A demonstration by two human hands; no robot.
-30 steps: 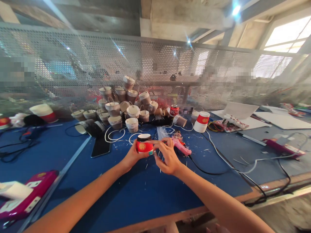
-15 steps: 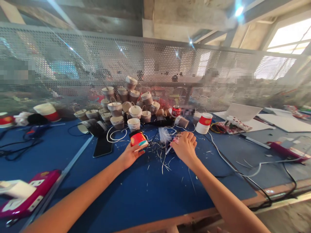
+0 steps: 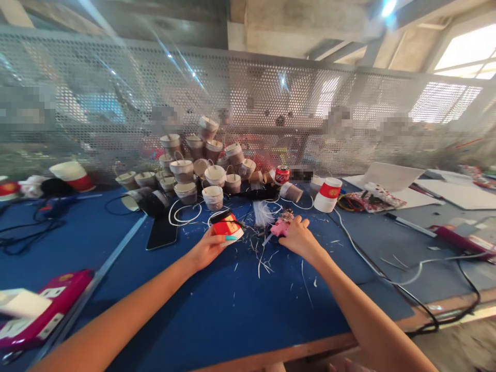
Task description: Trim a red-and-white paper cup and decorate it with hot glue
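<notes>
My left hand (image 3: pixel 207 250) is closed around a red and white paper cup (image 3: pixel 228 227) with a black rim, tilted to the right above the blue table (image 3: pixel 217 310). My right hand (image 3: pixel 302 236) has its fingers curled at a small pink object (image 3: pixel 281 226), which looks like a glue gun with a pale stick at its lower left. Between the hands lie a bundle of clear sticks (image 3: pixel 262 214) and scattered white string scraps (image 3: pixel 264 266). Behind them stands a pile of small grey-brown buckets with white rims (image 3: pixel 215 176).
A red-and-white cup stack (image 3: pixel 327 195) and a red can (image 3: pixel 282 174) stand behind my right hand. A phone (image 3: pixel 163 232) lies left. Magenta power strips (image 3: pixel 64 299) sit at both sides, with cables at right. A perforated metal screen (image 3: pixel 263 98) closes off the back.
The cup in my left hand has moved slightly right and tilted more. My right hand has shifted a little right and down, so more of the pink object shows.
</notes>
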